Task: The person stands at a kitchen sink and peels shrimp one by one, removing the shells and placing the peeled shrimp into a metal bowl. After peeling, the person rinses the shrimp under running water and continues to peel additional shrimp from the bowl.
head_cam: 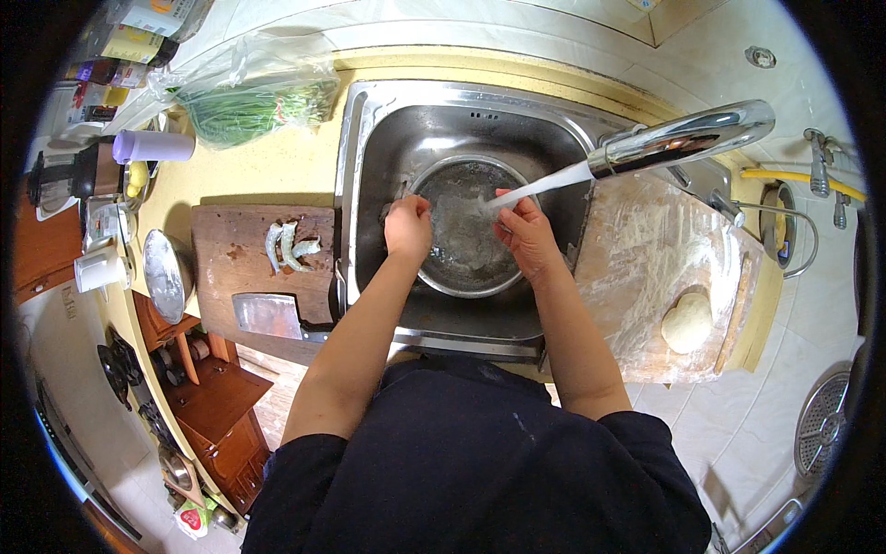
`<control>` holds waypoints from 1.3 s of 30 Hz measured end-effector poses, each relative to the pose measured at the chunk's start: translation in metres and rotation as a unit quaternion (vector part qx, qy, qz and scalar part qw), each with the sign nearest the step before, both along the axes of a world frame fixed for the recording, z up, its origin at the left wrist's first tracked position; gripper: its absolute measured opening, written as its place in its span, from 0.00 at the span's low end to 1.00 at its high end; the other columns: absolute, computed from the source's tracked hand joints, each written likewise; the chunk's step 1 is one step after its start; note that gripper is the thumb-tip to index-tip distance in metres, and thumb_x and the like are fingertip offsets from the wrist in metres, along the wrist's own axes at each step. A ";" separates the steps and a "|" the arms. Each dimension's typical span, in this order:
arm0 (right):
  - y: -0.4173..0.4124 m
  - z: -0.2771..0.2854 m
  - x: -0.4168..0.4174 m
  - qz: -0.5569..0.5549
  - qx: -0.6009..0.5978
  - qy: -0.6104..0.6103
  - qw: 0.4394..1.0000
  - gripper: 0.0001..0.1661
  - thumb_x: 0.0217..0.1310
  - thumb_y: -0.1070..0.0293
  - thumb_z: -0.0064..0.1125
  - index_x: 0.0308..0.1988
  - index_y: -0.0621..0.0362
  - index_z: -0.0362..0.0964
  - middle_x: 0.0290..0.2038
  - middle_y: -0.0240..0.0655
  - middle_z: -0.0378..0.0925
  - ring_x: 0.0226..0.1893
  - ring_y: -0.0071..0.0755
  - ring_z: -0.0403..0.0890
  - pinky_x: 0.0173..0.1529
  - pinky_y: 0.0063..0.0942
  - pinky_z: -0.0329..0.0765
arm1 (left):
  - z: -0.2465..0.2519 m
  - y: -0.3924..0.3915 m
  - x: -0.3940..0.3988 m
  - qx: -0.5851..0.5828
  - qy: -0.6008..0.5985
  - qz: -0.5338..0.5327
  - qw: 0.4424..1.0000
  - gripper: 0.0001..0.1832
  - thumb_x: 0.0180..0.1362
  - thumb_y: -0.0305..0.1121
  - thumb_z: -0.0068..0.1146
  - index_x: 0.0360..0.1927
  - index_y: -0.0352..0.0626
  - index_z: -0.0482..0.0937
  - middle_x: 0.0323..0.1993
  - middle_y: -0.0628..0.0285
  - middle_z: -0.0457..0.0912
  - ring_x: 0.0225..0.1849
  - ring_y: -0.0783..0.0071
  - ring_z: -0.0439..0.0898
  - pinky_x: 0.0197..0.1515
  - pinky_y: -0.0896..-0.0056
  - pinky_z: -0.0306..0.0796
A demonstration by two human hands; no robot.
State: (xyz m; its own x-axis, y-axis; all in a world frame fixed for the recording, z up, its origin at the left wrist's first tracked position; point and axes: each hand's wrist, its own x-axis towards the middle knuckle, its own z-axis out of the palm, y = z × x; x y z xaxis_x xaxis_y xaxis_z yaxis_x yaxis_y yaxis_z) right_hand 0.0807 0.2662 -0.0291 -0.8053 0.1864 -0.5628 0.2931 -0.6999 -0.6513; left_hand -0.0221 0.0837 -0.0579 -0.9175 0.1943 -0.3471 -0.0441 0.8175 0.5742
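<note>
Water runs from a chrome faucet (682,138) into a round metal bowl (471,287) in the stainless steel sink (443,325). My left hand (408,225) is at the bowl's left rim, fingers curled; a small dark thing shows beside it, and whether the hand holds anything is unclear. At the bowl's right side my right hand (524,228) is in the stream, fingers bent and partly apart; I cannot tell if something small is between them. Left of the sink, several peeled shrimp (287,246) lie on a dark wooden cutting board (221,235).
A cleaver (266,315) lies near the cutting board's front edge. Right of the sink, a dough ball (686,323) and a rolling pin (734,315) rest on a floured board (623,277). Farther left are a metal bowl (165,277), bagged green vegetables (242,111) and a purple bottle (154,146).
</note>
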 end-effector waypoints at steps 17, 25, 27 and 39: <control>-0.002 -0.004 -0.001 0.038 0.125 0.038 0.991 0.20 0.60 0.75 0.54 0.53 0.57 0.70 0.46 0.30 0.76 0.45 0.22 0.75 0.49 0.21 0.71 | 0.063 0.039 0.016 0.008 0.160 -0.320 0.934 0.15 0.53 0.36 0.59 0.45 0.50 0.77 0.39 0.59 0.77 0.47 0.60 0.74 0.55 0.54 0.62; -0.020 -0.017 0.002 -0.001 0.021 0.078 0.997 0.14 0.60 0.77 0.54 0.48 0.57 0.70 0.49 0.34 0.76 0.49 0.25 0.75 0.53 0.23 0.71 | 0.053 0.011 0.024 0.135 0.149 -0.224 0.954 0.10 0.54 0.30 0.56 0.41 0.44 0.80 0.31 0.56 0.78 0.37 0.53 0.77 0.42 0.57 0.69; -0.022 -0.016 0.002 0.003 -0.001 0.078 0.997 0.14 0.61 0.77 0.54 0.47 0.57 0.70 0.49 0.34 0.75 0.49 0.25 0.74 0.53 0.23 0.71 | 0.057 0.007 0.026 0.161 0.119 -0.204 0.958 0.10 0.54 0.29 0.56 0.41 0.43 0.81 0.30 0.56 0.78 0.36 0.53 0.77 0.40 0.59 0.70; -0.030 -0.014 -0.006 0.082 0.207 0.026 0.974 0.10 0.62 0.65 0.57 0.43 0.56 0.74 0.35 0.30 0.78 0.32 0.19 0.75 0.39 0.17 0.73 | 0.050 0.001 0.034 0.170 0.192 -0.186 0.948 0.08 0.56 0.34 0.57 0.33 0.39 0.79 0.25 0.56 0.77 0.30 0.60 0.77 0.35 0.62 0.70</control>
State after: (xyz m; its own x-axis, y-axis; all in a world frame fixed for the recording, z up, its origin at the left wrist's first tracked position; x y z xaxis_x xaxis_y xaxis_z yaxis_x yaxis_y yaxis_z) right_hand 0.0746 0.2366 -0.0431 -0.8688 0.2550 -0.4244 0.3385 -0.3198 -0.8850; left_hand 0.0116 0.0843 -0.0075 -0.8096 0.5700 0.1400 0.4774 0.5008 0.7220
